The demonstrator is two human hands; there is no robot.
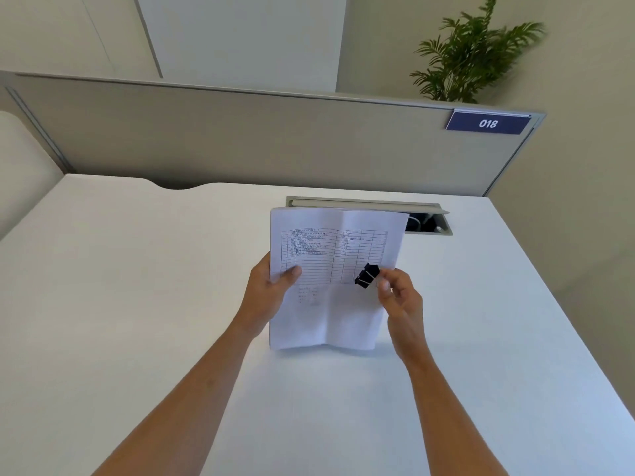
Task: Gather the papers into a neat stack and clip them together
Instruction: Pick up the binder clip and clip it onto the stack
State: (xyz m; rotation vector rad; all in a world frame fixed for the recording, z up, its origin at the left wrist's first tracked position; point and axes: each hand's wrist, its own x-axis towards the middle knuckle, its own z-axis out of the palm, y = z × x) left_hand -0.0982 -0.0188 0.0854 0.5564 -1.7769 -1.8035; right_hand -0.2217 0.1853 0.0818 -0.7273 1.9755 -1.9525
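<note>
In the head view the left hand (271,286) grips the paper stack (330,280) at its 9 o'clock edge, upright with its bottom edge on the white counter (137,304), while the right hand (398,297) pinches a black binder clip (367,275) at the stack's 3 o'clock edge. The clip looks not yet seated. Held on one side only, the creased sheets could fan or slip, so the clip might catch just the front pages or bite crookedly.

Desk (144,304): white top, w/ open cable hatch (426,221) at back edge; papers (330,324) stood w/ bottom edge on it.
</note>
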